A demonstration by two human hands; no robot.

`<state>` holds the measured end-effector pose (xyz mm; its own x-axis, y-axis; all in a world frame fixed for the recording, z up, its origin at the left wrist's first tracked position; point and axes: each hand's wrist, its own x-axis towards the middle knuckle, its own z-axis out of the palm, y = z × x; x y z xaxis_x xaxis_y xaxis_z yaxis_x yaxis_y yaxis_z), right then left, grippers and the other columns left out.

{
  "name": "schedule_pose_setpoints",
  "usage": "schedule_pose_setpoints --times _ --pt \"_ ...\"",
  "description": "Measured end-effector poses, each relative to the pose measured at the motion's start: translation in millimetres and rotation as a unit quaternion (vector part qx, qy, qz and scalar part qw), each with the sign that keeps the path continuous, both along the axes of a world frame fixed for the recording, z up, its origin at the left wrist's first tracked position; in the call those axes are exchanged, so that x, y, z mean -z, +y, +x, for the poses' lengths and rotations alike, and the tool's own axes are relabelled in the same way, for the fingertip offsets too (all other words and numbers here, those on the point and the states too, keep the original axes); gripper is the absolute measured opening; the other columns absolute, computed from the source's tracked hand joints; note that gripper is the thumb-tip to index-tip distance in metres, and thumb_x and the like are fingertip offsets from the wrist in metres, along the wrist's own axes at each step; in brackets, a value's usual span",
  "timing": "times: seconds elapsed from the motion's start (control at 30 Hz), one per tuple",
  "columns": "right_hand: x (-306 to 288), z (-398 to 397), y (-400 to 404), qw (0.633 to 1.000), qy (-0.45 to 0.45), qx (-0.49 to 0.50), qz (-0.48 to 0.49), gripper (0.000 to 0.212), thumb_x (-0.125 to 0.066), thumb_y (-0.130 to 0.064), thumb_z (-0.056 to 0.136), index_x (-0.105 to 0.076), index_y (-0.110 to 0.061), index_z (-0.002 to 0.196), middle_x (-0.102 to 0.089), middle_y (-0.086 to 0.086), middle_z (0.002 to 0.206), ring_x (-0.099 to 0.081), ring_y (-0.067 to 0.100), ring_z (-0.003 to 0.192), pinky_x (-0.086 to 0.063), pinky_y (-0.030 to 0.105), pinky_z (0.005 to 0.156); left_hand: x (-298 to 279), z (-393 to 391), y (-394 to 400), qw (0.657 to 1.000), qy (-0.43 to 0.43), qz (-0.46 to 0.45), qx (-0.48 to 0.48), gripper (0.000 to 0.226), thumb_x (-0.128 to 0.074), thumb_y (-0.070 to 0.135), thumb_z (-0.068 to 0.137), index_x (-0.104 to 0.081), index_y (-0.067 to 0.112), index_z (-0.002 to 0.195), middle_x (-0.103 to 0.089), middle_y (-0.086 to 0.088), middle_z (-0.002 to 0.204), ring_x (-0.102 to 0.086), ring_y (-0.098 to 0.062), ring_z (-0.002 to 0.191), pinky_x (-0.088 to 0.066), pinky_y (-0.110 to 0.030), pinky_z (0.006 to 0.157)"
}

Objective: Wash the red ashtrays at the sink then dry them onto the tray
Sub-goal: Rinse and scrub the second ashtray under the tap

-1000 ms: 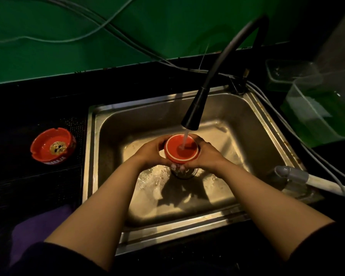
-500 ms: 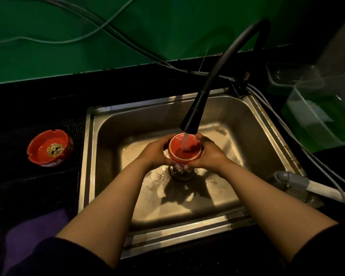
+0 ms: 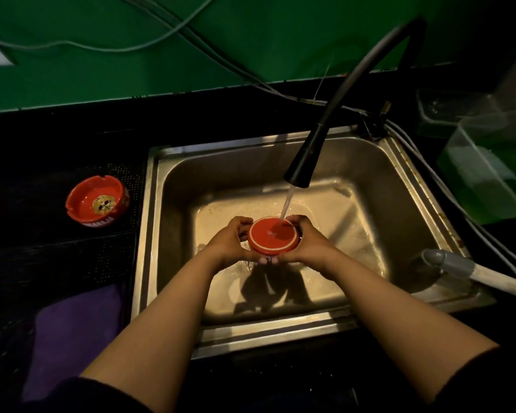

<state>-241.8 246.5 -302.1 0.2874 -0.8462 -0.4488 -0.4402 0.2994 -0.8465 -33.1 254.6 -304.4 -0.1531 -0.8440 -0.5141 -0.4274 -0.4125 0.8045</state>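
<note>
i had both hands, left (image 3: 227,239) and right (image 3: 308,240), curled around an upturned red ashtray (image 3: 273,235) under the faucet (image 3: 303,166) stream, over the sink (image 3: 173,186); another ashtray (image 3: 97,201) sat on the tabletop's left.

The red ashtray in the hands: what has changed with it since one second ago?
The red round ashtray held under the water has been turned over: earlier its hollow faced up, now its flat, white-ringed underside does. The left hand and right hand still grip its sides beneath the black tap. The second red ashtray stays on the dark counter beside the steel sink.
</note>
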Motion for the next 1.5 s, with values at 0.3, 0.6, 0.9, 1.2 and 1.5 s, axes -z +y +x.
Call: schedule_pose_setpoints --times 0.3,0.6,0.9,1.2,1.5 --pt "-17.7 37.0 34.6 0.996 -0.056 0.040 0.051 0.110 -0.090 -0.051 0.046 -0.041 -0.019 0.138 -0.052 0.003 0.129 -0.056 0.023 0.115 -0.050 0.039 0.100 -35.3 40.9 30.9 1.000 -0.023 -0.018 0.005 0.071 -0.079 0.020 0.076 -0.046 0.012 0.138 -0.055 -0.001 0.127 -0.054 -0.012 0.111 -0.045 -0.017 0.085" --pt "-69.0 97.3 60.2 0.995 -0.070 0.061 0.028 0.033 -0.035 -0.052 0.099 -0.040 -0.025 0.117 -0.059 0.015 0.110 -0.068 0.040 0.075 -0.054 0.036 0.059 -78.1 80.0 60.0 0.984 -0.104 -0.130 -0.057 0.040 -0.058 0.040 0.093 -0.060 0.024 0.129 -0.065 -0.004 0.123 -0.060 -0.019 0.112 -0.046 -0.034 0.099" --pt "-79.5 154.6 77.6 0.990 -0.124 0.052 0.040 0.039 -0.026 -0.040 0.104 -0.040 -0.016 0.131 -0.063 0.018 0.092 -0.062 0.031 0.056 -0.051 0.031 0.050 -89.3 132.7 97.2 0.964 -0.126 -0.174 -0.156 0.028 -0.065 0.020 0.090 -0.068 0.018 0.118 -0.072 -0.008 0.100 -0.070 -0.021 0.082 -0.059 -0.040 0.078" --pt "-90.7 248.5 64.3 0.992 -0.114 -0.030 0.054 0.029 -0.030 -0.029 0.105 -0.034 -0.009 0.125 -0.061 0.021 0.075 -0.061 0.029 0.049 -0.048 0.029 0.042 -104.5 219.7 107.4 0.952 -0.189 -0.094 -0.220 0.023 -0.064 0.013 0.090 -0.066 0.011 0.113 -0.066 -0.009 0.083 -0.067 -0.021 0.069 -0.058 -0.025 0.049" --pt "-63.7 305.1 44.0 0.992 -0.078 -0.061 0.080 0.041 -0.033 -0.028 0.104 -0.040 0.000 0.133 -0.062 0.024 0.071 -0.062 0.024 0.041 -0.048 0.025 0.039 -83.2 259.5 103.2 0.937 -0.211 -0.025 -0.277 0.027 -0.060 0.017 0.093 -0.064 0.011 0.120 -0.061 -0.003 0.073 -0.064 -0.017 0.059 -0.056 -0.024 0.047"
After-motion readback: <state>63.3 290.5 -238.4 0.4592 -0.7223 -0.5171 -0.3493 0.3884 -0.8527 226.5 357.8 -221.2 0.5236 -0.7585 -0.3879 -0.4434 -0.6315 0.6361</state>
